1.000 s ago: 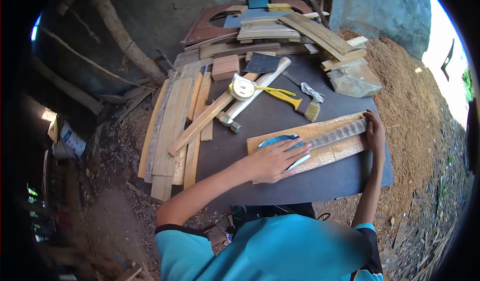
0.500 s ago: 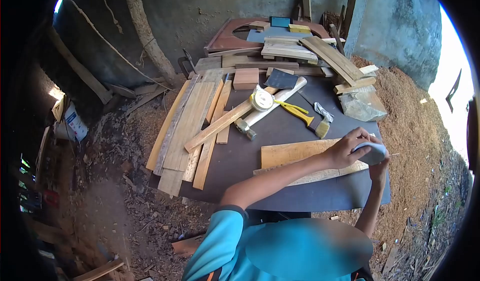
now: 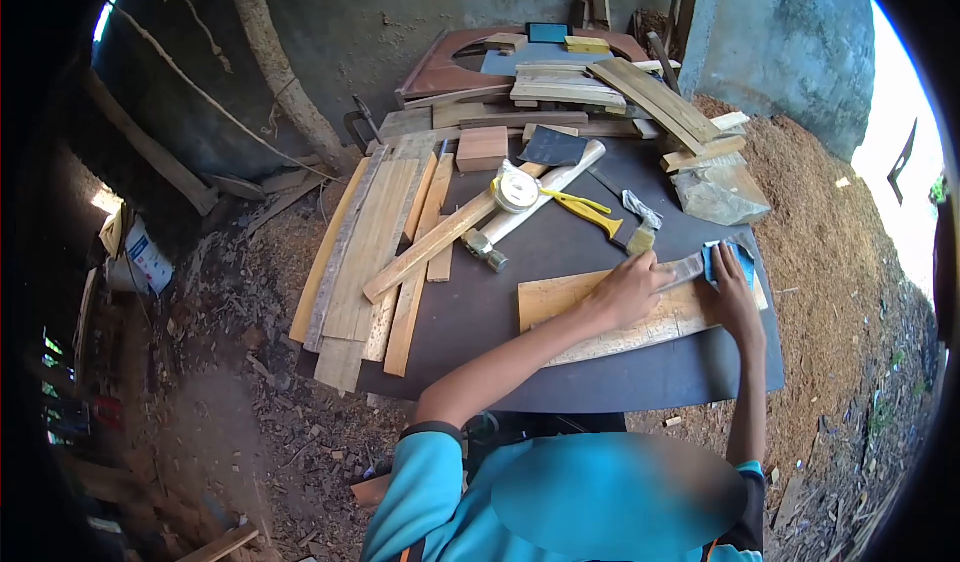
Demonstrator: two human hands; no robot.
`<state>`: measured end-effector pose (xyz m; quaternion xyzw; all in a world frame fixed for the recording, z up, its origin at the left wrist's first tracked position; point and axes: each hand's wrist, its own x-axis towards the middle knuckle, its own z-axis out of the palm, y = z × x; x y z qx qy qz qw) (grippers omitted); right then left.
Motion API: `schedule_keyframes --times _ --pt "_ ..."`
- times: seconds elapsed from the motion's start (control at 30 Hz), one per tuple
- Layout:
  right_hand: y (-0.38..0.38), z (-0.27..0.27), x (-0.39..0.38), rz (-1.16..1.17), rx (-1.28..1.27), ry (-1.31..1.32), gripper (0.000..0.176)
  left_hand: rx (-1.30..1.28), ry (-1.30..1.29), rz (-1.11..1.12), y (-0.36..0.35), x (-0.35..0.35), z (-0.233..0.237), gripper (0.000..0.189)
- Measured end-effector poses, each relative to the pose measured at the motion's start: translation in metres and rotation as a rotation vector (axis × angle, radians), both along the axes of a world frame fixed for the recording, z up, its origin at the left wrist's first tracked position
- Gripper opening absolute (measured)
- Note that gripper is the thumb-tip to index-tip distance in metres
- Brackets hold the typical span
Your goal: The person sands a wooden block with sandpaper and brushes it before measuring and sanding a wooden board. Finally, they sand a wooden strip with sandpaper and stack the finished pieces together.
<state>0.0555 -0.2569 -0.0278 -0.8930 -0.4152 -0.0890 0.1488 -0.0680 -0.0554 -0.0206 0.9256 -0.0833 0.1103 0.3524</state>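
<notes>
Over the right end of a short wooden board [image 3: 556,302], both my hands are on a blue and grey sheet that looks like sandpaper [image 3: 684,272]. My left hand [image 3: 635,290] is closed, pinching the sheet's grey left end. The fingers of my right hand [image 3: 735,297] reach over the blue part and hold it against the board; the thumb is hard to see. Below it lies a rough-edged board [image 3: 650,334]. A paintbrush [image 3: 610,224] with a yellow handle rests beyond my left hand.
A hammer [image 3: 530,212] and a tape measure [image 3: 516,190] lie mid-table near a wooden strip [image 3: 420,257]. Long planks [image 3: 375,247] line the left side. More boards [image 3: 570,87] are stacked at the back. Sawdust [image 3: 815,232] covers the ground on the right.
The sheet, held raised and curled between both hands before, is now down on the board, spread wider. My left hand has moved left and down; my right hand has come down too.
</notes>
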Motion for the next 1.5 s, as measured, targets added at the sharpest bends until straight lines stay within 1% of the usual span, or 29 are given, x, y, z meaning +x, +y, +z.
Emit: schedule_keyframes --times 0.07,0.13,0.17,0.27,0.3,0.33,0.37,0.4,0.43,0.47,0.57,0.67,0.73,0.8,0.87,0.93,1.0,1.07,1.13,1.17,1.2,1.27,1.3,1.33,1.37,1.47,1.5 --pt "0.008 0.001 -0.004 0.026 -0.022 0.012 0.059 -0.028 0.011 0.037 0.000 0.015 0.003 0.037" --pt "0.025 0.007 -0.022 0.178 -0.014 0.023 0.059 -0.078 -0.001 0.073 0.001 0.018 0.002 0.037" --pt "0.033 0.012 -0.038 0.212 -0.026 -0.026 0.059 -0.092 0.002 0.105 0.001 0.016 0.000 0.036" --pt "0.031 0.012 -0.034 0.326 -0.024 0.009 0.060 -0.123 -0.006 0.223 0.005 0.013 0.000 0.036" --pt "0.024 0.007 -0.017 0.331 -0.008 0.022 0.062 -0.145 0.030 0.217 0.007 0.011 0.002 0.038" --pt "0.017 0.012 -0.003 0.259 -0.014 0.029 0.061 -0.147 0.046 0.221 0.008 0.009 0.002 0.038" --pt "0.009 0.003 0.022 0.169 0.016 0.049 0.063 -0.148 0.060 0.223 0.008 0.009 0.002 0.038" --pt "0.000 0.003 0.040 0.065 -0.016 0.056 0.064 -0.150 0.070 0.225 0.008 0.010 0.002 0.037" --pt "-0.009 -0.001 0.057 0.057 -0.027 0.023 0.065 -0.149 0.036 0.223 0.008 0.011 -0.003 0.036" --pt "-0.013 -0.004 0.071 0.051 -0.038 -0.015 0.067 -0.156 0.057 0.219 0.008 0.010 -0.001 0.035" --pt "-0.010 -0.014 0.083 -0.009 -0.045 -0.059 0.064 -0.170 0.088 0.219 0.009 0.009 0.005 0.033" --pt "0.006 -0.033 0.071 -0.061 0.139 0.013 0.063 -0.173 0.094 0.243 0.008 0.008 0.000 0.031" --pt "0.020 -0.006 0.014 0.158 0.098 0.120 0.059 -0.162 0.109 0.222 0.008 0.007 0.010 0.030" --pt "0.016 0.008 -0.015 0.308 0.028 0.091 0.058 -0.177 0.120 0.200 0.008 0.007 0.011 0.031" --pt "-0.012 -0.003 0.026 0.199 0.023 0.068 0.053 -0.142 0.124 0.221 0.008 0.009 0.007 0.034" --pt "-0.033 -0.008 0.069 -0.052 0.182 0.117 0.053 -0.081 -0.049 0.214 0.008 0.011 -0.006 0.035" --pt "-0.007 -0.012 0.041 0.037 0.205 0.192 0.052 -0.088 0.045 0.222 0.007 0.010 0.002 0.034" --pt "0.027 -0.001 -0.022 0.293 0.160 -0.101 0.046 -0.104 0.103 0.219 0.006 0.011 0.005 0.033" --pt "0.008 -0.003 0.004 0.229 0.236 0.034 0.045 -0.115 0.145 0.200 0.009 0.011 0.002 0.033" --pt "0.000 -0.004 0.017 0.200 0.284 0.114 0.044 -0.109 0.117 0.194 0.007 0.010 0.003 0.033" --pt "-0.010 0.013 0.036 -0.054 0.193 0.278 0.048 -0.090 0.093 0.194 0.007 0.008 0.003 0.033" --pt "-0.001 -0.013 0.026 -0.118 0.142 -0.135 0.051 -0.053 0.041 0.192 0.004 0.006 0.004 0.034" --pt "0.007 -0.016 0.007 0.024 0.180 -0.092 0.049 -0.087 0.032 0.208 0.005 0.010 -0.004 0.032" --pt "0.013 -0.018 -0.015 0.171 0.208 -0.049 0.048 -0.076 0.019 0.217 0.005 0.012 -0.002 0.032" --pt "0.011 -0.006 -0.029 0.251 0.039 -0.122 0.047 -0.065 0.021 0.224 0.004 0.010 -0.002 0.032" --pt "-0.017 -0.041 0.057 -0.036 0.295 0.236 0.048 -0.070 0.087 0.218 0.003 0.006 0.003 0.032" --pt "-0.011 -0.012 0.049 -0.079 0.429 0.346 0.047 -0.072 0.098 0.209 0.003 0.006 0.006 0.032"
